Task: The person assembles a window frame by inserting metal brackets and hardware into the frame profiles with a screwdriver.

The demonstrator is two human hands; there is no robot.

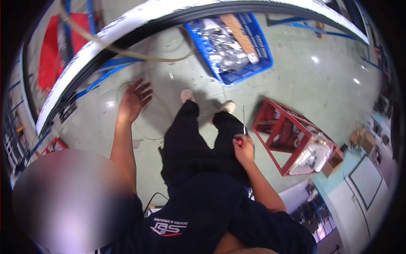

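My left hand [136, 100] is held out over the floor with its fingers apart and nothing in it. Just beyond it are a blue support leg and the underside of a long white profile with a black edge [139, 36]. By my right thigh, my right hand [246, 150] is closed round the red handle of a screwdriver [240, 143]. The tool's long thin shaft points forward, away from my body. A red metal rack [292, 127] stands on the floor to the right of that hand.
Ahead of my feet lies a blue plastic crate [264, 55] with plastic-wrapped parts and a brown strip. A pale hose [165, 59] loops under the profile. Blue stands [105, 76] support it. Cardboard boxes [363, 139] are at far right. A blurred oval covers the lower left.
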